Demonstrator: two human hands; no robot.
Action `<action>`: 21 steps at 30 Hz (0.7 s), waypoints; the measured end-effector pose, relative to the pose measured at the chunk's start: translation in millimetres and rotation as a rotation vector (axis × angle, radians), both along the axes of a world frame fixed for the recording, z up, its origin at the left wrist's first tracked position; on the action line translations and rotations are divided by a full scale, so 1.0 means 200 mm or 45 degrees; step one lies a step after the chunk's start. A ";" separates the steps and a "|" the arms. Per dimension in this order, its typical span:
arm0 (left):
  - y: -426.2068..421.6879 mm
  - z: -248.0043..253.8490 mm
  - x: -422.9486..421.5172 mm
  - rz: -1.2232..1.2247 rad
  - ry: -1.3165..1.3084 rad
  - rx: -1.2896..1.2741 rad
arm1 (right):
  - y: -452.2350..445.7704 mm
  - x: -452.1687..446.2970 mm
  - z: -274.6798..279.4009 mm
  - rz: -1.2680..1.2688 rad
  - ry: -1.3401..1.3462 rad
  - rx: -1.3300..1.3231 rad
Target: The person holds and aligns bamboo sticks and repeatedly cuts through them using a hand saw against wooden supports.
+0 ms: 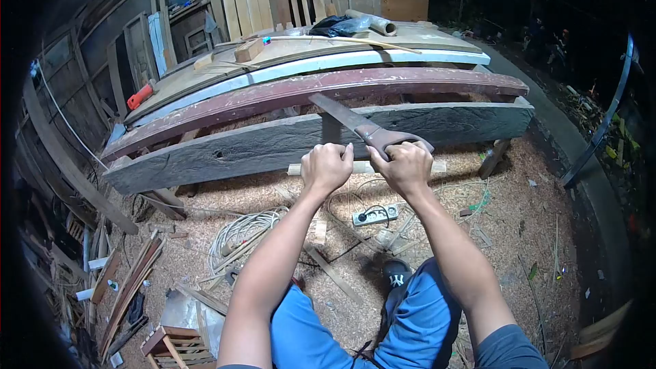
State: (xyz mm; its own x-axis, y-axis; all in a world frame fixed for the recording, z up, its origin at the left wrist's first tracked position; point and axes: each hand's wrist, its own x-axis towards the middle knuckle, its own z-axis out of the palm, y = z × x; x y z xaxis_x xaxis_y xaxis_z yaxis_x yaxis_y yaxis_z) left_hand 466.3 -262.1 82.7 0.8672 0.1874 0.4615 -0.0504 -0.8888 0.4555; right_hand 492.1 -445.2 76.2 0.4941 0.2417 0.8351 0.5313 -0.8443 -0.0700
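Firmly, the right hand (408,164) gripped the saw (348,120) across the upper edge of the grey plank (239,155); the left hand (326,166) curled tight, seemingly empty.

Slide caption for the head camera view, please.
Right hand gripping a handsaw over a grey plank, left hand curled nearby.

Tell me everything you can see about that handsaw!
The handsaw has a broad, greyish blade that looks like metal and narrows toward its tip, plus a dark handle. The right hand grips the handle. The blade slants forward and leftward across the weathered grey plank, its tip overlapping the maroon beam in this view. Whether the blade touches any wood, and its teeth, can't be made out.
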 end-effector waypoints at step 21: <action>0.02 0.11 -0.15 -0.162 -1.150 0.420 | -0.03 -0.21 0.11 0.251 -0.249 0.240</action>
